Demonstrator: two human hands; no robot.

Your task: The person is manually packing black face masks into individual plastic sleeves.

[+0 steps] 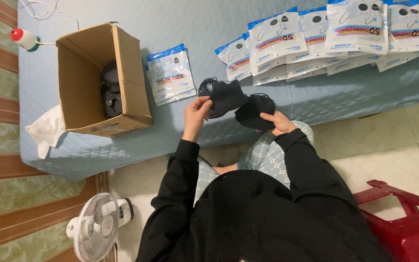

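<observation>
Left hand [197, 114] pinches one black mask [225, 95] at the bed [73, 150] edge, and right hand [278, 121] is closed around a second dark mask [252, 112] just beside it, both held low over the blue quilt. By the look of it a good share is done, with rows of packets [316, 39] laid out on the right, while a small stack [170, 77] waits by the box [132, 82] and more dark masks [110, 90] sit inside. The left mask's long axis runs roughly across the picture, its loops bunched at the far-left end, towards the box.
</observation>
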